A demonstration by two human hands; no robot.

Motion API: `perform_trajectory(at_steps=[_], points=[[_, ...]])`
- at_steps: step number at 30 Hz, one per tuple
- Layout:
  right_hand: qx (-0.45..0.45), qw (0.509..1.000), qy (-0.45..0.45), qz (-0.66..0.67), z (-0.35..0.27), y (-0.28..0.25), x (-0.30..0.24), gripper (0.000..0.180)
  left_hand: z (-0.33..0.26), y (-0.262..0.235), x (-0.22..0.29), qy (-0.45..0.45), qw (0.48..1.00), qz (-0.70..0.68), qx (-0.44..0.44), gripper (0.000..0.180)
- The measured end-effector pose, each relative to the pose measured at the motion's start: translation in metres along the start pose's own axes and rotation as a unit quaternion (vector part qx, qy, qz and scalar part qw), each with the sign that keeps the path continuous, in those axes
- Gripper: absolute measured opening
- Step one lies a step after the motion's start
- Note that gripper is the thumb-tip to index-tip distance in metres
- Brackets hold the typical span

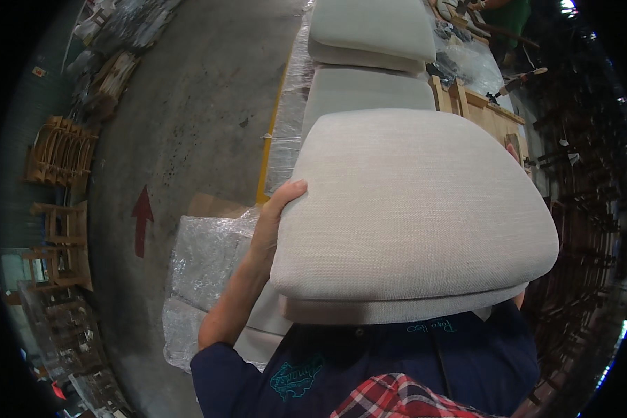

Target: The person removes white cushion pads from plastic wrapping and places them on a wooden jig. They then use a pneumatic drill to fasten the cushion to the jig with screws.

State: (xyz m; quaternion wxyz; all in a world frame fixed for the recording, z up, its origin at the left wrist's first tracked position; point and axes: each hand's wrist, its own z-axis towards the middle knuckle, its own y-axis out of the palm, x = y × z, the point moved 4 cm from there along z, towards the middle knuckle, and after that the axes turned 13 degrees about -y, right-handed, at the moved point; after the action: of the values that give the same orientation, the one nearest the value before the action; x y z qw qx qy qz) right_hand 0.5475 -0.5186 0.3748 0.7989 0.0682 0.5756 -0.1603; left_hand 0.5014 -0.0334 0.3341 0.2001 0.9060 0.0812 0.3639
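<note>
Grey concrete floor fills the left side of the scene. Nearer, in front of the person's dark blue shirt, a pale woven cushion is held up; a second layer shows under its near edge, though I cannot tell whether that is a separate piece. Beyond it, grey-green cushions lie in piles running to the far side. Near left, beside the forearm, sits a bundle in clear plastic. Wooden chair frames stand along the far left, and a red arrow marks the floor. The left hand is clamped on the cushion's left edge, thumb on top. The right hand is mostly hidden by the cushion, so I cannot tell how its fingers stand.
</note>
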Motion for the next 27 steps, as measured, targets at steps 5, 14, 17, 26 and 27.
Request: perform_trajectory(at_steps=[5, 14, 17, 26, 27], points=[[-0.021, 0.999, -0.018, 0.027, 0.032, 0.022, 0.005, 0.067, -0.007, 0.006, -0.001, 0.015, 0.999, -0.035, -0.026, 0.090], [-0.053, 0.996, -0.003, 0.078, 0.083, 0.052, 0.040, 0.067, 0.030, -0.004, 0.044, 0.189, 0.977, 0.078, 0.058, 0.104], [-0.066, 0.992, 0.029, 0.103, 0.096, 0.071, 0.089, 0.068, 0.056, -0.013, 0.074, 0.243, 0.964, 0.100, 0.041, 0.105], [-0.056, 0.981, 0.162, 0.093, 0.029, 0.082, 0.237, 0.072, 0.175, -0.068, 0.035, 0.259, 0.917, 0.250, 0.171, 0.110], [-0.050, 0.979, 0.178, 0.084, 0.011, 0.084, 0.230, 0.075, 0.167, -0.071, 0.027, 0.264, 0.926, 0.222, 0.152, 0.110]])
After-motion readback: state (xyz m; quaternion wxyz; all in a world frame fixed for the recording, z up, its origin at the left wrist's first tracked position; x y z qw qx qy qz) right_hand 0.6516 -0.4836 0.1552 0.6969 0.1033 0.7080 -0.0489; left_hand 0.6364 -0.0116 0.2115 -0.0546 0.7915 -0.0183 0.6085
